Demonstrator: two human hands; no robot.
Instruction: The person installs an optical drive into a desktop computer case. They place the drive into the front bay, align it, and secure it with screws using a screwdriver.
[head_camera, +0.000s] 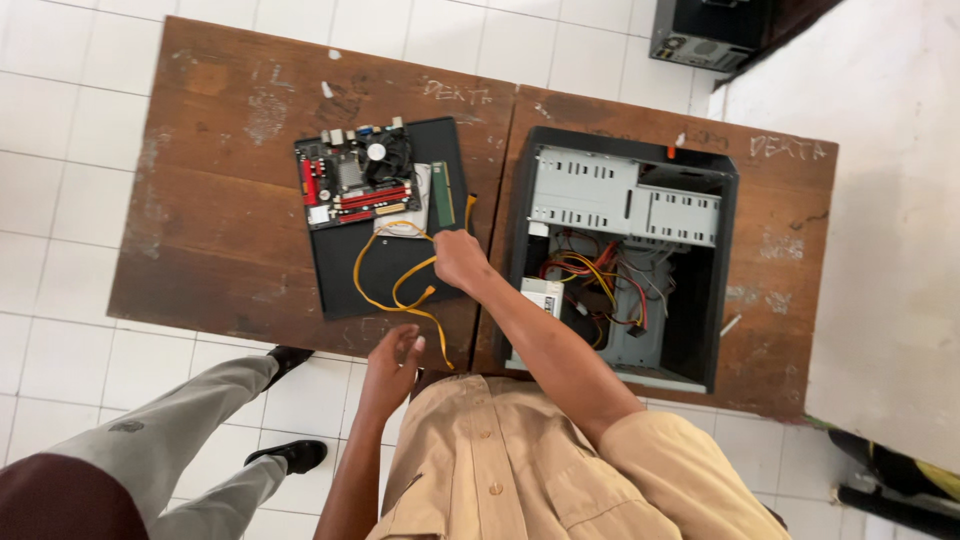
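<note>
My right hand (460, 260) reaches over the wooden table (220, 230) and is closed on a looping yellow flat cable (385, 290). The cable lies on a black panel (345, 285). A motherboard (355, 180) with red slots and a round fan sits on the panel's far end, and a green memory stick (443, 193) lies just right of it. My left hand (392, 362) hovers with fingers apart at the table's near edge, close to the cable's loose end, holding nothing.
An open black computer case (625, 255) lies on its side on the right table, with bundled wires inside. Another person's legs in grey trousers (190, 430) and black shoes stand at the lower left. A second computer box (710, 30) sits on the floor at the top.
</note>
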